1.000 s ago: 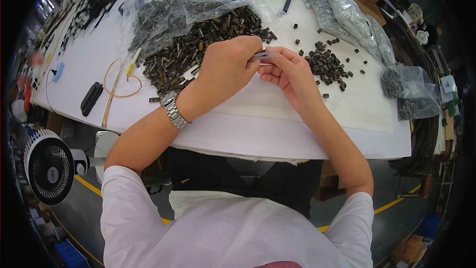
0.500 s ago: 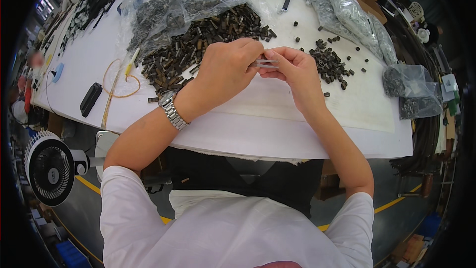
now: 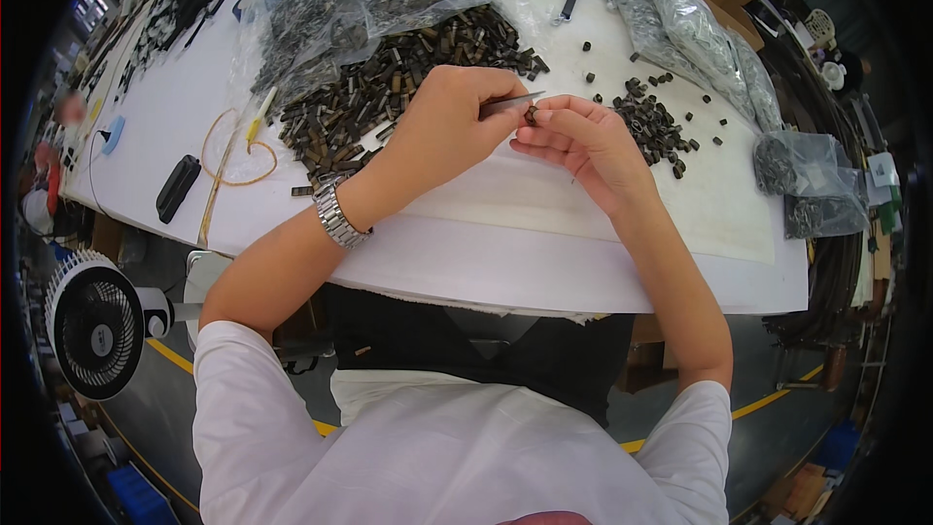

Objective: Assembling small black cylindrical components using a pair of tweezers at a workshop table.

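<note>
I see my left hand (image 3: 442, 126) closed around a thin metal tool (image 3: 510, 104), its tip meeting a small dark piece (image 3: 532, 115) pinched in the fingers of my right hand (image 3: 578, 141) above the white table (image 3: 544, 233). The piece is mostly hidden (too tiny to identify). Dark parts (image 3: 389, 87) lie just beyond.

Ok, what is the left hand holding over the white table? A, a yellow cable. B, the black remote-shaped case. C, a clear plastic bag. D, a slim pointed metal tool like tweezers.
D: the left hand grips a slim pointed metal tool, whose tip meets the small dark part pinched in the right hand; the yellow cable lies untouched further left.
</note>
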A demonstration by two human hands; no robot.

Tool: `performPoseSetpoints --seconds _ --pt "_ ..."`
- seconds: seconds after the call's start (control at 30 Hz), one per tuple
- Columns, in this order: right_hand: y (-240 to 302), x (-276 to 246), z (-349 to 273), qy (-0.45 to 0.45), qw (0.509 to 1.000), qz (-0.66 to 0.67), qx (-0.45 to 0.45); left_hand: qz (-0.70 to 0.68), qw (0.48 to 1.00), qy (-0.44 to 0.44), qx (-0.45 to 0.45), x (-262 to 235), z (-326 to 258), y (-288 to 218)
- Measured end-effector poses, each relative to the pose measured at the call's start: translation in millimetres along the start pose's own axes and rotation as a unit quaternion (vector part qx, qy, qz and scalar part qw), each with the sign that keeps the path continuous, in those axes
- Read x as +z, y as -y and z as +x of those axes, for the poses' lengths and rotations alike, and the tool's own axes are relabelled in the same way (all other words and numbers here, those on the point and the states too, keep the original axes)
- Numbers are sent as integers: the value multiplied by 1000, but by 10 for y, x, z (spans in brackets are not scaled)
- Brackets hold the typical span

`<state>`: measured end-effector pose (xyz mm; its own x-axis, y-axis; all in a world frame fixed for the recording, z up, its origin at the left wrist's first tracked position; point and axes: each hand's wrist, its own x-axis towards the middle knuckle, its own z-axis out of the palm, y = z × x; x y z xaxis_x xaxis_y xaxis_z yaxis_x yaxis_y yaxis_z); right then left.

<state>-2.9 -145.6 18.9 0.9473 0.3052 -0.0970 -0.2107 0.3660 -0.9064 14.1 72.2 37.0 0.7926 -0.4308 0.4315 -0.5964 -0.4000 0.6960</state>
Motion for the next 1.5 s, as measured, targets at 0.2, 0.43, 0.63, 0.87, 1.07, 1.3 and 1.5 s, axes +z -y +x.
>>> performPoseSetpoints --seconds 0.2,0.43,0.63,0.87,1.07,1.3,1.5 --pt "137 17 -20 76 991 -90 -60 -275 943 99 -158 -200 108 8" --pt "149 122 -83 76 970 -202 -110 -327 917 174 -144 -213 142 138" --pt "64 342 -184 -24 929 -327 -172 -305 928 162 -140 -189 145 153" --pt "53 401 -216 -43 893 -393 -214 -312 921 193 -133 -234 139 145" --pt "101 408 -247 -22 907 -381 -178 -314 923 173 -137 -192 120 120" --pt "-46 376 -131 -41 858 -460 -224 -42 999 18 -19 18 89 60" --pt "-180 220 147 -70 807 -484 -330 -155 984 -27 -80 62 108 74"
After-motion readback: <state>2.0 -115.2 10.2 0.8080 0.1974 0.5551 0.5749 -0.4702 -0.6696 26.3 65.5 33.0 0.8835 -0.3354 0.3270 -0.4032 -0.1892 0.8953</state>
